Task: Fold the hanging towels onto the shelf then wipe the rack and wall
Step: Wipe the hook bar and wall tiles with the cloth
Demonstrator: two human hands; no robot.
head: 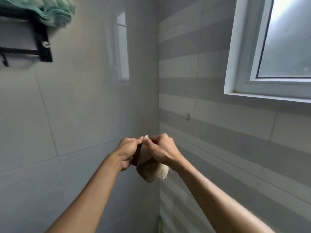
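Note:
A small beige and brown cloth (pixel 151 169) is bunched between both hands in front of the room's corner. My left hand (pixel 125 151) grips its left side and my right hand (pixel 161 149) pinches its top edge, so the two hands touch. Frayed threads hang from the cloth's lower right end. Far up at the left, a black wall rack (pixel 42 47) carries a folded teal towel (pixel 50 12) on its shelf. The grey tiled wall (pixel 75 106) stretches between the rack and my hands.
A white-framed frosted window (pixel 272 47) is set in the striped right wall. A small hook (pixel 188 116) sticks out of that wall below the window. Something green (pixel 159 222) shows low in the corner.

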